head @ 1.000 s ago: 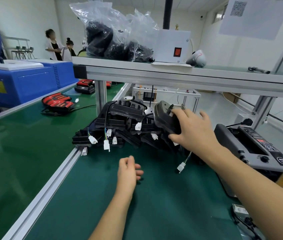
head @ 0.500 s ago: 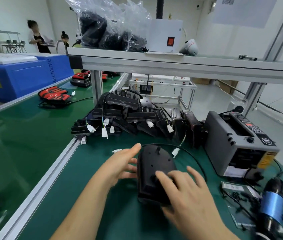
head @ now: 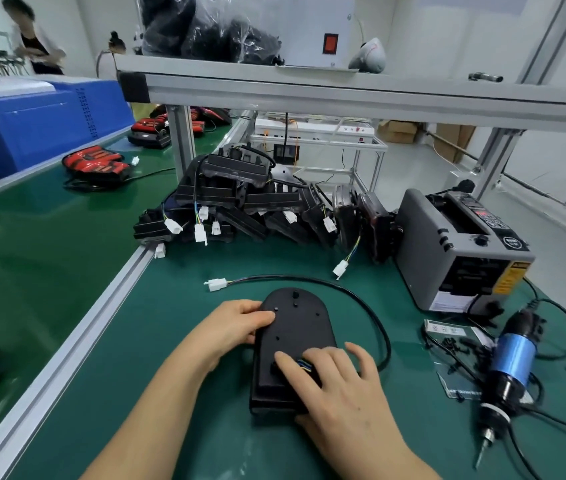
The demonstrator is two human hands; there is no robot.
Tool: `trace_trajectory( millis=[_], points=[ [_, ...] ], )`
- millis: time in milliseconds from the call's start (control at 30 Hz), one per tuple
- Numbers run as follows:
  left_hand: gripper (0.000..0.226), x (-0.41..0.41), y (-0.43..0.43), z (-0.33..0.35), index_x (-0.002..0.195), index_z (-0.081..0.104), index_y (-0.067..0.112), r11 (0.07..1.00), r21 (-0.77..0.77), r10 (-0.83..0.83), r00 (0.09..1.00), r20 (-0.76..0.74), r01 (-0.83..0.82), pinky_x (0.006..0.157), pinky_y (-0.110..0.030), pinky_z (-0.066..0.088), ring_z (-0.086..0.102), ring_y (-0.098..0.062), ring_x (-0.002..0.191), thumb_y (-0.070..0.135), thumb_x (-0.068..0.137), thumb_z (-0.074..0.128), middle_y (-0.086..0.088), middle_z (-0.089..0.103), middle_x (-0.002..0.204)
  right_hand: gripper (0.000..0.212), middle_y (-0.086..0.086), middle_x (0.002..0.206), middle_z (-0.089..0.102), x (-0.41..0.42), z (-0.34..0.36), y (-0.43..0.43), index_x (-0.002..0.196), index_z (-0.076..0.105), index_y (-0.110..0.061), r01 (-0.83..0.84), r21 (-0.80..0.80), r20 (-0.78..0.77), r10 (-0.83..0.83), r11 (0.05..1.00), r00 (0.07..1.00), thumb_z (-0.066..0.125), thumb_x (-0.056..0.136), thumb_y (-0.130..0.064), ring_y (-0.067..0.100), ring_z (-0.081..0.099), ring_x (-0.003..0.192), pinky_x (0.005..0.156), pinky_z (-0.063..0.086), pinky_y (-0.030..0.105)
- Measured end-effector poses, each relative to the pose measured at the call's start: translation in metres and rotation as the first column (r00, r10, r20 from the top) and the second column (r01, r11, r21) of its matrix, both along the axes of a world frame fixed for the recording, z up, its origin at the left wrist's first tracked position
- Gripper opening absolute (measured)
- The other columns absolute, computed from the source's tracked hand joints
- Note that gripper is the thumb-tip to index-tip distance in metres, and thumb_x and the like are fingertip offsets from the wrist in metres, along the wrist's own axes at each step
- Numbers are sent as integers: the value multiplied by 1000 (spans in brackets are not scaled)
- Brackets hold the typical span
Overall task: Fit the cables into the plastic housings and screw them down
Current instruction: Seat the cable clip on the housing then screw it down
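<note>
Two hands meet on one black housing [head: 295, 327]: the left hand [head: 236, 323], its fingers spread beside it half a second ago, now curls them round the upper left edge, thumb on top; the right hand [head: 340, 386] lays nearly straight fingers across the lower end, over the coloured wires [head: 304, 363]. The housing lies flat on the green worktop [head: 177, 341], its cable [head: 309, 279] looping to a white connector [head: 217, 284]. Behind stands the pile of housings [head: 240, 202], well right lies the electric screwdriver [head: 511, 355]
</note>
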State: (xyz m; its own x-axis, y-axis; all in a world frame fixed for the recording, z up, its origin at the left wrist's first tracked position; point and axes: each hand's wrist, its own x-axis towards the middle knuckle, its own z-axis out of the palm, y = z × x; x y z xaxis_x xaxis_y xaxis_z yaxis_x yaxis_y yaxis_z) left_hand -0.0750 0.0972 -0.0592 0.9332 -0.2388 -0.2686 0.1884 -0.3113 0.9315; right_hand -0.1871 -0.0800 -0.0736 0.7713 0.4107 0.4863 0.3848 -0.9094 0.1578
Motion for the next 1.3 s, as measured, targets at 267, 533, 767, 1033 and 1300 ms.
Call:
trace_trajectory(
  millis=[267,533,767,1033,1300],
  points=[
    [19,-1,4,-6,104,72,25,998,65,3,1000,21,-5,95,-35,50,67,-14,99,27,89,60,9,74,99,71,2,104,64,-5,-5,0,129,59,-23,-26,-2,-28,26,1000,999,73,59,-25,25,63,94,81,52,35],
    [54,1,-2,-12,143,39,34,974,227,-14,992,128,-16,104,-30,35,47,-11,121,35,92,57,8,44,143,62,3,102,66,-9,-6,1,125,62,-21,-58,33,-51,60,998,997,68,63,-24,25,64,92,80,52,30],
    [67,-6,-14,-20,148,28,33,966,260,-75,971,228,14,109,-29,30,36,-10,135,37,90,61,9,36,151,59,-3,111,64,-19,4,-3,128,59,-22,-73,153,-189,102,985,977,69,71,-37,18,62,100,85,51,26],
    [67,-13,-9,-24,147,29,40,968,250,-19,973,229,-39,109,-36,33,37,-12,135,43,88,62,11,38,149,13,-5,100,64,8,42,-102,98,69,-18,297,489,-307,-157,820,939,60,89,-18,19,55,101,90,40,28],
    [67,-20,-11,-22,145,26,47,979,199,3,976,216,-47,105,-35,34,34,-11,136,47,88,60,14,34,149,22,-11,104,63,56,41,-204,100,68,-37,680,-296,-314,-741,671,594,47,92,-33,19,44,104,77,34,32]
  ],
)
